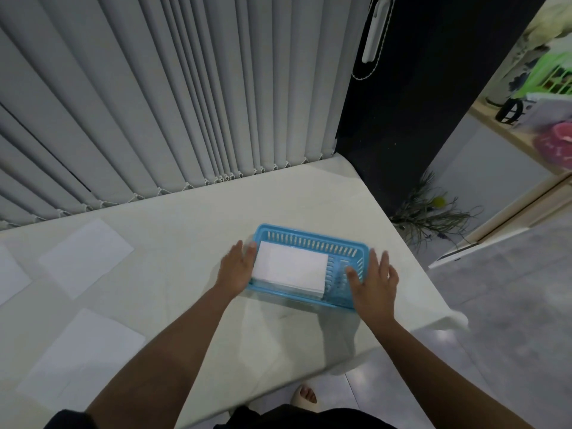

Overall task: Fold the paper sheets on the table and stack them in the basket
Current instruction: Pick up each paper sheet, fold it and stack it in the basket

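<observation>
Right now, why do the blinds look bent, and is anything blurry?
Head view: the wide lens bows the blinds and table edge; the shelf clutter at far right is smeared; the basket and folded paper stay fairly sharp, under dim, even light.

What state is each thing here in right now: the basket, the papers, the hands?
Basket: upright on the table near its right edge, partly filled.
Folded stack: lying flat in the basket's left part.
Loose sheets: flat and unfolded on the table, left side.
Left hand: open, at the basket's left end, against the stack.
Right hand: open, fingers spread, over the basket's right end.
Blinds: closed.
</observation>
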The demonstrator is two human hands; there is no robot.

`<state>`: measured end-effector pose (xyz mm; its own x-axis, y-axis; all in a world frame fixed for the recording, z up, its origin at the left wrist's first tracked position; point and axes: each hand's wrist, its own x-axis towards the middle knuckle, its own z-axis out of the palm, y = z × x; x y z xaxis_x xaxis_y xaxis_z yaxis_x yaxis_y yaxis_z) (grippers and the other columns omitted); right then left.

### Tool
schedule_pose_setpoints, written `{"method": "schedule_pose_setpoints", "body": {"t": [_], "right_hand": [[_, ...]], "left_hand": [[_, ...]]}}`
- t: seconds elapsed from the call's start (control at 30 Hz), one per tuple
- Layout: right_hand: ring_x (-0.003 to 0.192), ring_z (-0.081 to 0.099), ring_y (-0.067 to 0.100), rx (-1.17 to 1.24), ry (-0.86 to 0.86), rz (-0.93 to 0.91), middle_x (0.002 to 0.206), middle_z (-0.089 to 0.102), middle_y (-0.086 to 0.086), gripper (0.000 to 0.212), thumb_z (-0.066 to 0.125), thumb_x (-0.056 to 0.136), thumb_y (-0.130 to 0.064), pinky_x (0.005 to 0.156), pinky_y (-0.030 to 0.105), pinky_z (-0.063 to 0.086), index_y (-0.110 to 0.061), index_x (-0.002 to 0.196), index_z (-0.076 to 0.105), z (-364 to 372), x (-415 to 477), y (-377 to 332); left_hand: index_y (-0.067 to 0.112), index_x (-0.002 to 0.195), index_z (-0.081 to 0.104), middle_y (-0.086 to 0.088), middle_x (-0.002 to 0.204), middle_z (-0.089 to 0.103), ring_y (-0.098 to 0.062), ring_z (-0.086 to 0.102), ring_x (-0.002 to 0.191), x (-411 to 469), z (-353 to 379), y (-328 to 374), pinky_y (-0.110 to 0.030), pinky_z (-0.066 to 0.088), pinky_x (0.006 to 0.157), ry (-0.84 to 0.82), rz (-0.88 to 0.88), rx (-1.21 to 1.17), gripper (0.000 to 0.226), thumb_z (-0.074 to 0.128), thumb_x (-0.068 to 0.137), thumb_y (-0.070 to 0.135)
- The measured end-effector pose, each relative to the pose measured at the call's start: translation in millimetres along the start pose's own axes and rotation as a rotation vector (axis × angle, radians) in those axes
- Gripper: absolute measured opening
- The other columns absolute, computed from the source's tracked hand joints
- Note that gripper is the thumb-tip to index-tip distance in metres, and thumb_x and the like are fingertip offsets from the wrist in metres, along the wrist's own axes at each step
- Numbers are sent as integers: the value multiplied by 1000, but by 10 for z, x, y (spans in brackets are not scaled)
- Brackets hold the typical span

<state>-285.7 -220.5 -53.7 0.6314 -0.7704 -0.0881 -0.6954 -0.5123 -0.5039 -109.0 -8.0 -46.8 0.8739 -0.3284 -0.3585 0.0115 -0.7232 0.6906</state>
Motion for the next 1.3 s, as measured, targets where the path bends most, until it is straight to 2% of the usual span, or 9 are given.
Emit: {"method": "schedule_pose_setpoints", "body": {"t": [0.1, 0.2, 0.37, 0.6, 0.7, 0.87, 1.07, 1.23, 1.3], "right_hand": [[140, 29, 40, 294, -165, 167, 157, 24, 14, 82, 51, 86, -59, 113, 54, 30, -18, 150, 20, 116, 9, 65], [122, 55, 32, 501, -186, 252, 138, 49, 10, 85, 57, 75, -65, 96, 55, 50, -22, 142, 26, 280, -5, 83], [102, 67, 23, 584, -171, 191, 123, 59, 5, 71, 57, 82, -54, 83, 50, 58, -20, 139, 31, 285, -89, -171], [106, 66, 24, 614, -229, 129, 124, 61, 4, 81, 55, 72, -65, 89, 51, 55, -21, 136, 33, 762, -189, -690], [105, 66, 24, 654, -269, 142, 124, 61, 5, 82, 56, 71, -65, 89, 51, 55, -19, 135, 35, 892, -398, -1082], [98, 68, 22, 676, -279, 121, 116, 64, 3, 64, 56, 78, -55, 86, 50, 56, -19, 128, 42, 1115, -782, -1635], [113, 62, 26, 685, -252, 144, 133, 55, 8, 84, 55, 72, -64, 94, 52, 52, -20, 139, 33, 1446, -1093, -1916], [110, 62, 28, 647, -189, 179, 129, 57, 12, 64, 60, 87, -41, 92, 45, 53, -13, 139, 35, 1507, -1231, -2013], [114, 60, 30, 611, -160, 166, 129, 57, 12, 69, 60, 85, -45, 94, 45, 51, -11, 139, 35, 1506, -1257, -2022]], "left_hand": [[20, 133, 50, 5, 123, 54, -18, 50, 117, -113, 71, 63, -30, 34, 99, -101, -45, -348, 58, 15, 99, 52], [18, 125, 55, -1, 117, 59, -18, 53, 107, -130, 158, 58, -30, 37, 93, -8, -60, -378, 56, 16, 100, 50], [20, 116, 61, -2, 110, 65, -21, 60, 103, -156, 13, -110, -33, 43, 90, 42, -63, -395, 59, 15, 99, 53], [23, 123, 57, -6, 121, 63, -26, 57, 114, -187, -614, -648, -47, 40, 105, 133, -155, -357, 77, 12, 86, 73], [21, 125, 57, -7, 123, 62, -27, 56, 116, -242, -970, -858, -47, 39, 106, 156, -171, -344, 72, 13, 91, 67], [17, 129, 54, -8, 129, 58, -28, 52, 120, -245, -1462, -1245, -45, 36, 108, 181, -204, -319, 65, 14, 96, 58], [15, 132, 53, -12, 135, 55, -29, 50, 124, -90, -1790, -1604, -46, 35, 110, 142, -214, -285, 63, 17, 98, 54], [16, 129, 54, -11, 133, 56, -28, 52, 122, -19, -1862, -1743, -47, 35, 110, 81, -170, -299, 59, 19, 99, 52], [16, 130, 54, -10, 134, 56, -27, 51, 123, -14, -1878, -1767, -46, 35, 111, 67, -160, -294, 58, 20, 99, 52]]}}
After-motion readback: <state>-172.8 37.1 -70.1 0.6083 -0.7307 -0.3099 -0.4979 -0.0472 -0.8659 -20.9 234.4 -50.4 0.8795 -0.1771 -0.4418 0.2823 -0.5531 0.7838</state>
